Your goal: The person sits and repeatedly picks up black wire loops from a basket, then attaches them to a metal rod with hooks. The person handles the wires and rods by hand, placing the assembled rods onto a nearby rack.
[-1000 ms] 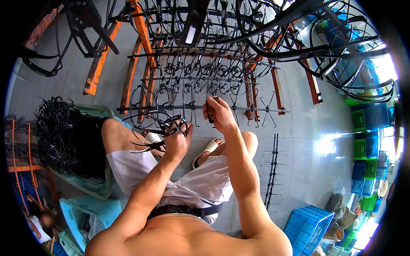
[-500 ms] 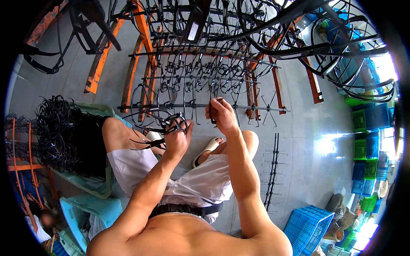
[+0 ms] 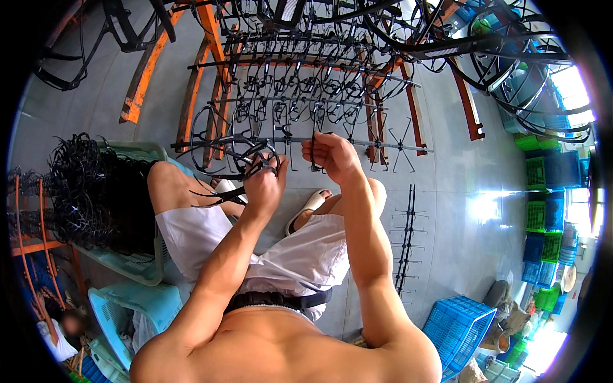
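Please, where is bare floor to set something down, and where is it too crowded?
The widest bare floor lies between the hooked bars and the stacked crates at right, above the blue crate. Crowded: the orange rack, hung with black hoops, and the left, where a heaped crate stands beside the knee.

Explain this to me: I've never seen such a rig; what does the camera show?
No robot here: these are a person's bare hands, seen from a camera worn on the head, looking down. Its fisheye lens bends straight edges. The left hand holds black looped parts. The right hand is at the nearest rod by an orange-framed rack; whether it grips anything is unclear. A spiked rod lies on the floor; the pale green crate at left holds a dark heap.
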Action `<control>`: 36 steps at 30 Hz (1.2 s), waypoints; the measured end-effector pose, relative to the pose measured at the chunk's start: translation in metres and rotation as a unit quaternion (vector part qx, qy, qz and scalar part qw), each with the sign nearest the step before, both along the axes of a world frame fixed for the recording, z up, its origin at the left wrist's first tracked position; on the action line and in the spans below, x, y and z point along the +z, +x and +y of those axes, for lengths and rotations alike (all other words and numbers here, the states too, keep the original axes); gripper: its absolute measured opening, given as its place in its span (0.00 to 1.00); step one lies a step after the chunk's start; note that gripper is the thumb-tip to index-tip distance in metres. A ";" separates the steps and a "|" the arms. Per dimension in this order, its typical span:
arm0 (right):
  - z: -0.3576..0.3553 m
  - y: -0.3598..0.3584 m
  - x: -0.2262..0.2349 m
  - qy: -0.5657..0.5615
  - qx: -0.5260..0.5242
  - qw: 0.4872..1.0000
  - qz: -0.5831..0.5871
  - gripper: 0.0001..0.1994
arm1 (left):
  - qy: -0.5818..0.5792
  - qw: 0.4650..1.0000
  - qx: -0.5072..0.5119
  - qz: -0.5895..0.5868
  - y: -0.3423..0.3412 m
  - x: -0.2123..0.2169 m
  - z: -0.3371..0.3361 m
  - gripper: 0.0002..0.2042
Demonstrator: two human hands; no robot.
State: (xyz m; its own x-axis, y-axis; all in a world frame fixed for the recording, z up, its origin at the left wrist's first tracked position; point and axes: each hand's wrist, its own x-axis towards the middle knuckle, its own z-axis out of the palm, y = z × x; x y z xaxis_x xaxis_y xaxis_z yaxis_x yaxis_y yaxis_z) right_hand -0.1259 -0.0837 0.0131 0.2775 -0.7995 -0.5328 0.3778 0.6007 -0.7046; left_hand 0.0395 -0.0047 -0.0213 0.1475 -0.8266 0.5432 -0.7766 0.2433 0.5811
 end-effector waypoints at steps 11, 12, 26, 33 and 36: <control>0.002 -0.004 0.010 0.006 0.030 0.998 0.059 0.10 | -0.003 1.000 0.006 0.000 0.000 0.004 -0.002 0.03; 0.003 -0.003 0.012 0.004 0.027 0.998 0.062 0.10 | -0.005 1.000 0.008 -0.005 0.000 0.002 -0.003 0.03; -0.028 -0.018 0.011 -0.201 0.021 0.812 0.547 0.26 | 0.030 0.998 0.002 -0.062 0.001 -0.008 0.016 0.05; -0.067 0.010 0.003 -0.153 0.086 0.892 0.417 0.26 | 0.062 0.997 -0.002 -0.039 0.002 -0.008 0.018 0.05; -0.071 0.008 -0.005 -0.144 0.101 0.898 0.402 0.29 | 0.110 0.994 -0.022 0.005 0.004 0.000 0.022 0.06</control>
